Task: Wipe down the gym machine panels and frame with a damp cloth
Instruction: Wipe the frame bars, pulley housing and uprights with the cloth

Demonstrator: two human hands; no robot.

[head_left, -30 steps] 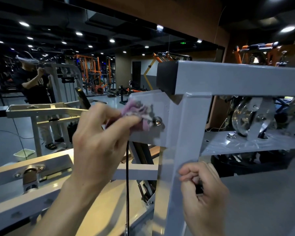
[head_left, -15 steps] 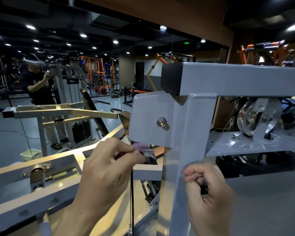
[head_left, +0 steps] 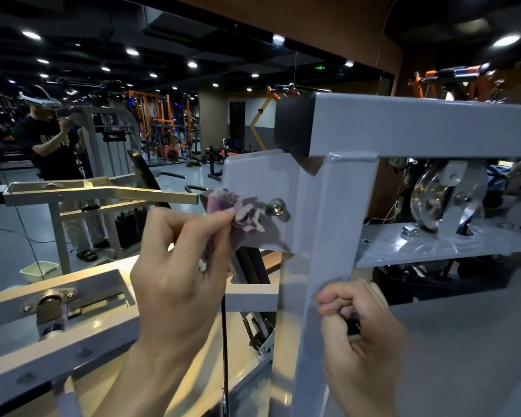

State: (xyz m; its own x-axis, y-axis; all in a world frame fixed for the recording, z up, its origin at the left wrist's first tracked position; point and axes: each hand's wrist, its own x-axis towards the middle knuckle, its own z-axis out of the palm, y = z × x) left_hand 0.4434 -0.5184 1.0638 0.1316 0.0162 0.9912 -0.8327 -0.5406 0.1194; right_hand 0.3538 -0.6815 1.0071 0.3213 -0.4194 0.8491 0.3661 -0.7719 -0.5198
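The left hand [head_left: 178, 275] pinches a bunched purple-and-white cloth [head_left: 238, 216] between thumb and curled fingers and holds it against the grey side panel [head_left: 259, 182] of the gym machine, just left of a shiny bolt [head_left: 277, 208] and touching the plate around it. Part of the cloth hangs down behind the fingers. The right hand [head_left: 358, 335] is curled into a loose fist against the right face of the grey upright post [head_left: 328, 266]; something small and dark shows between its fingers, but what it is cannot be told. The post meets a horizontal grey beam [head_left: 418, 124] capped by a black end cap [head_left: 294, 127]. To the right, a metal pulley wheel [head_left: 430, 200] stands on a grey shelf plate [head_left: 418, 245]. A black cable [head_left: 224, 341] runs down between the hands. Far left, a mirror shows a person [head_left: 51, 145] beside a green basin [head_left: 39, 270] on the floor.
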